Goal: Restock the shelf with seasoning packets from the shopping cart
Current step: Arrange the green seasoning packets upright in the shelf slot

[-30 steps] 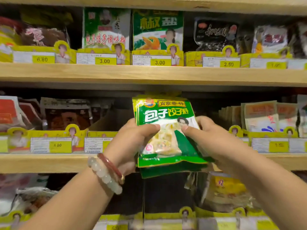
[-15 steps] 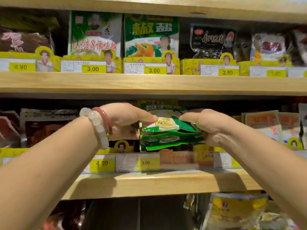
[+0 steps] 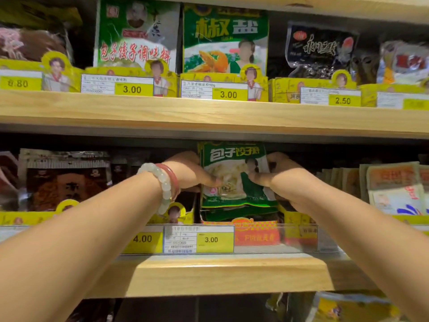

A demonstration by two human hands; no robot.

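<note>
Nearest: shelf (image 3: 209, 275) edge with a clear rail of price tags (image 3: 198, 239) along its front. Behind the rail, both hands reached in. Left hand (image 3: 188, 173), bead bracelet (image 3: 162, 184) at the wrist, pinched the left edge of the green seasoning packets (image 3: 234, 175); right hand (image 3: 278, 180) gripped the right edge. The stack stood upright between the hands, label outward, probably so shoppers could read it, its base just behind the rail. Farther back: dark shelf interior. Above: an upper shelf (image 3: 209, 115) with more packets.

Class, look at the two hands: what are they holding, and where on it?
A stack of green seasoning packets, gripped at its side edges: left hand on the left edge, right hand on the right.
</note>
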